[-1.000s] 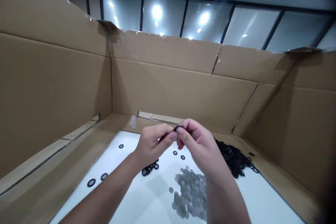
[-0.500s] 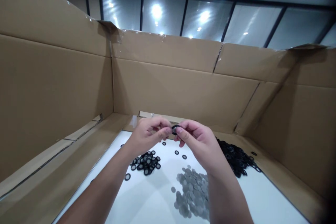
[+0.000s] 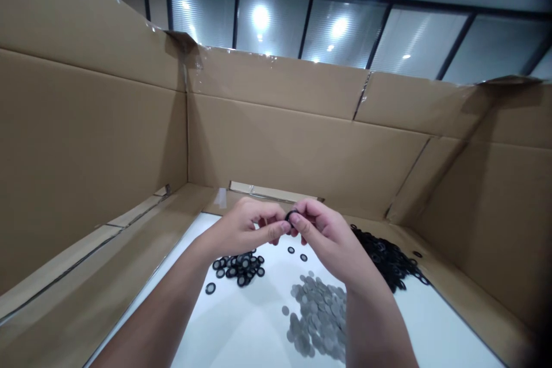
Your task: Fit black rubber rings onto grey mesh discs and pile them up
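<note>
A small black ring (image 3: 290,216) is pinched between both hands above the far part of a white board. My left hand (image 3: 254,224) has its thumb and fingertips closed at the ring's left side. My right hand (image 3: 323,227) grips the ring from the right with thumb and forefinger. Below my left hand lies a pile of black rings with grey centres (image 3: 242,267). Grey discs (image 3: 317,310) are heaped by my right forearm. Beyond that forearm sits a large pile of black rings (image 3: 386,256). Whether a disc is inside the held ring is hidden.
High cardboard walls (image 3: 276,138) surround the white board (image 3: 241,328) at the left, back and right. Two single rings with grey centres (image 3: 303,257) lie between the piles. A cardboard strip (image 3: 276,192) runs along the back.
My left hand has moved slightly right and down, its fingers nearer my right hand. The held ring has shifted and turned, showing less of its face.
</note>
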### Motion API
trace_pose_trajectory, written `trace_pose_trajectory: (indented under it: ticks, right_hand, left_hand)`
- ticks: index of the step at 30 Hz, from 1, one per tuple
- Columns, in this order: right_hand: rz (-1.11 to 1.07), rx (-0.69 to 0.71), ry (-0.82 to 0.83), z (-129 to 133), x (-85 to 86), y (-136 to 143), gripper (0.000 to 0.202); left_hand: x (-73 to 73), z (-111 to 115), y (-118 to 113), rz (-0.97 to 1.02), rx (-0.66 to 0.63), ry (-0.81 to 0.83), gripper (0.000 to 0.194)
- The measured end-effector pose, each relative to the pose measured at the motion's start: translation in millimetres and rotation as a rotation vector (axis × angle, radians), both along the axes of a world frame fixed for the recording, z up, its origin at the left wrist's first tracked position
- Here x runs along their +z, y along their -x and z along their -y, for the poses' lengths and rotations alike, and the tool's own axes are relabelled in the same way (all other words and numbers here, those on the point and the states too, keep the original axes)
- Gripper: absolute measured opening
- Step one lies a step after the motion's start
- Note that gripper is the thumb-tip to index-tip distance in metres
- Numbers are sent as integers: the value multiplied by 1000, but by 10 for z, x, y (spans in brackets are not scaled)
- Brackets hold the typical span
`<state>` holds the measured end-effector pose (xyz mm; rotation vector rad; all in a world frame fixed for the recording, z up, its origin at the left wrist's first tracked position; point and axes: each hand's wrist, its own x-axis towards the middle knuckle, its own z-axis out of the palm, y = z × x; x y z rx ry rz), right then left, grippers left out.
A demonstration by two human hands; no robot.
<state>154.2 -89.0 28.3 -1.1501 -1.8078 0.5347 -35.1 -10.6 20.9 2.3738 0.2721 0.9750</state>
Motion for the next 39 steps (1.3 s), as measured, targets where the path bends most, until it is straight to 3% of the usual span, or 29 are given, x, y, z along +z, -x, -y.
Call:
trace_pose_trajectory:
  ticks: [5, 12, 18, 24, 27, 32, 39]
  right_hand:
    - [70, 45, 91, 40, 17, -19, 23]
    - [-361, 85, -54, -29, -48, 242, 22]
    - [-195, -39, -129, 51, -55, 325, 25]
    - [-92, -122, -143, 123, -20, 331, 24]
    - [-120, -124, -148, 112, -3, 297, 23]
    - [-280, -30, -67, 64, 1, 225, 26]
    - [-400, 42, -22, 17, -38, 198, 30]
  left_hand:
    - [-17, -22, 15, -55, -107, -7, 31]
    - [-92, 22, -122, 329, -46, -45, 29]
    - [-183, 128, -241, 515, 88, -169, 28]
    - [-174, 182, -273, 638, 203, -364, 30]
    - [-142, 157, -238, 596, 169, -357, 31]
    - [-111, 35, -140, 333, 12, -165, 24]
    - [-152, -87, -85, 203, -62, 12, 33]
